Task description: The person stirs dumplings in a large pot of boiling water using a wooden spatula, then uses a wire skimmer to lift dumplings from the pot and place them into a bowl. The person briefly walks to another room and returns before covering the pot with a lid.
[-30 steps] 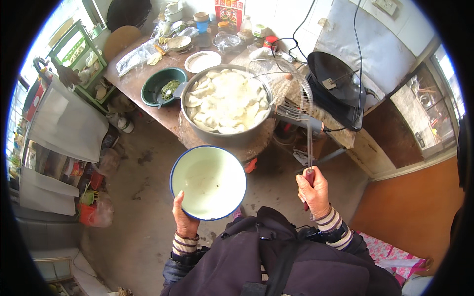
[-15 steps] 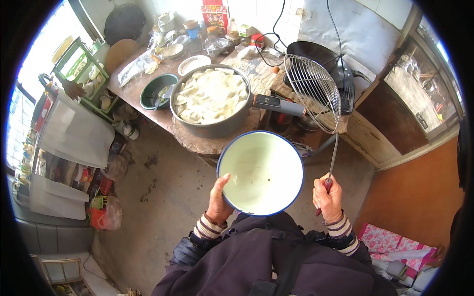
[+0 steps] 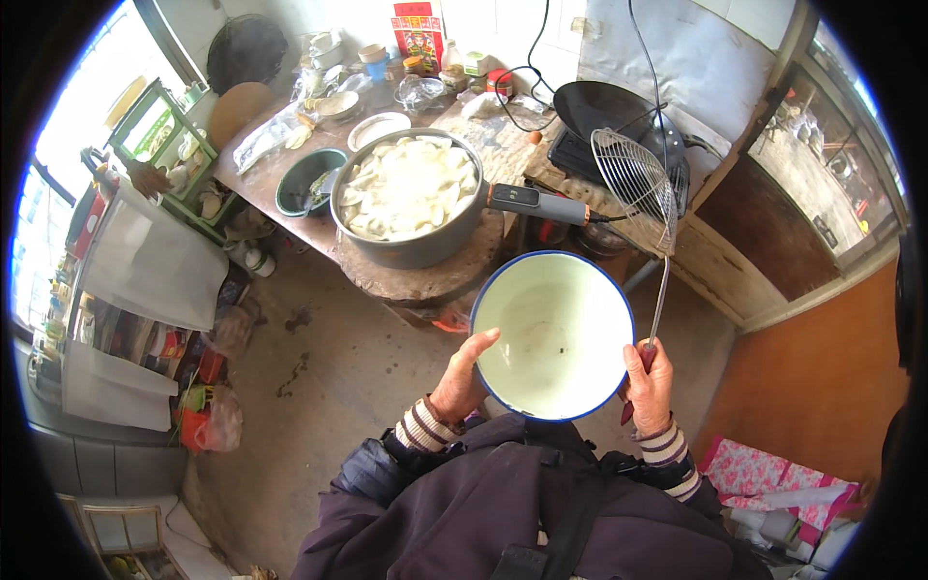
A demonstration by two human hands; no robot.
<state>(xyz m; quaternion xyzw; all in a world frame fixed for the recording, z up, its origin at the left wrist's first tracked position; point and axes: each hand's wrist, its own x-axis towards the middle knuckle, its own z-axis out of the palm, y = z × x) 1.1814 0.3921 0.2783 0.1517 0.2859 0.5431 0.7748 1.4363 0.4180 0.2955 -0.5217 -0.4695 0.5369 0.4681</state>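
My left hand (image 3: pixel 458 383) grips the near-left rim of an enamel basin (image 3: pixel 559 319), pale inside with a blue edge, thumb over the rim. It looks empty apart from small dark specks. My right hand (image 3: pixel 651 389) is closed round the dark red handle of a wire skimmer (image 3: pixel 638 176), its mesh bowl pointing away from me. That hand's thumb meets the basin's right rim. Beyond the basin, a grey electric pot (image 3: pixel 411 254) with a long handle stands on a thick round wooden board (image 3: pixel 440 282), filled with pale, slice-like food pieces (image 3: pixel 414 186).
A dark green bowl (image 3: pixel 298 197) and a white plate (image 3: pixel 371 130) sit beside the pot. A black wok (image 3: pixel 604 108) occupies the right counter, with a hanging cord (image 3: pixel 650 58) close to the skimmer. At left is a green rack (image 3: pixel 164 155); a wooden cabinet (image 3: pixel 773 208) stands right.
My left hand has carried the basin rightward until its right rim meets my right hand. The skimmer has shifted slightly right, its mesh bowl a little lower.
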